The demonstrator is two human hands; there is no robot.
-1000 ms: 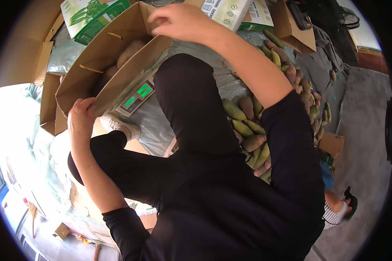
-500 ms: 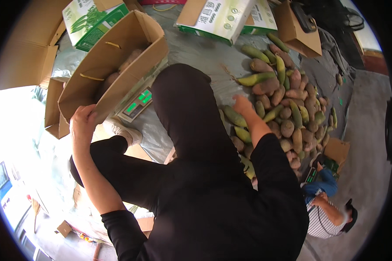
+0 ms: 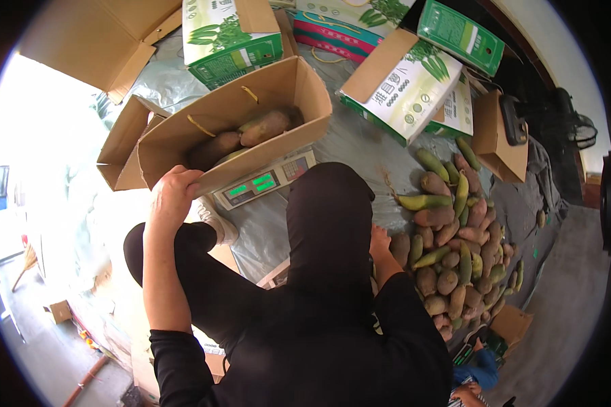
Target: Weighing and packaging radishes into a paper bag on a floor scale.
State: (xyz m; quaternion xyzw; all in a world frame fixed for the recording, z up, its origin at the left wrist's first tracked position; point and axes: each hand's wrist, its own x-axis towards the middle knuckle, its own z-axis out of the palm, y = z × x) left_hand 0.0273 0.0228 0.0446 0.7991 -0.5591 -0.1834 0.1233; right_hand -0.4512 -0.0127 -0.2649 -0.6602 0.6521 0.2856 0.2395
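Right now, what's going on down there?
The person's left hand grips the near rim of an open cardboard box that has several roots inside. A scale with a lit green display shows along the box's near side. The right hand is partly hidden by the leg, beside a heap of green and brownish roots; whether it holds anything can't be seen.

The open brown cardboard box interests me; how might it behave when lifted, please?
The open brown cardboard box is probably heavy: thick reddish-brown root vegetables lie inside. It may flex where the left hand grips its thin edge. The vegetables, lying loose, might roll.
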